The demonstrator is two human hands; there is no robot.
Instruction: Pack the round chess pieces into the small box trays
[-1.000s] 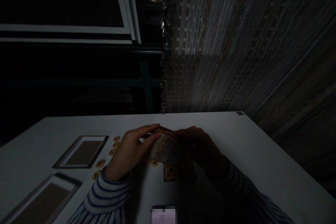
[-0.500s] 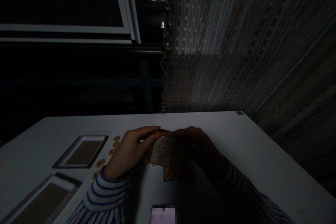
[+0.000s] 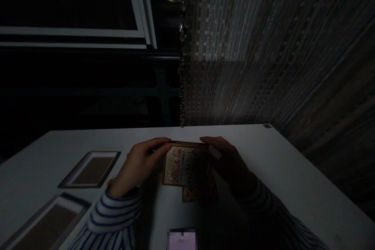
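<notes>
While the flat box had hung askew between the hands a second before, one corner dipped toward 5 o'clock, it now stood square to the camera, its top edge level and its decorated face turned fully toward the person. The lettering on that face showed but was too dim to read.

The left hand sat at 9 o'clock of the box, its fingertips pressed together and pinching the upper left corner. The right hand sat at 3 o'clock, deep in shadow, with its fingers closed on the upper right corner in the same way. Both hands had drawn slightly apart, so that each now gripped a corner and neither lay across the face. The box was held tilted up off the white table near the middle of its width. I could not tell whether its lower edge touched the surface. By my reading, the box had been straightened and steadied in both hands, with nothing opened or taken out.

A printed sheet lay flat on the table at 6 o'clock of the box, partly behind it. Two flat frames lay well apart from the hands, one at 9 o'clock and one at 8 o'clock. A bead curtain hung beyond the table's far edge at 1 o'clock.
</notes>
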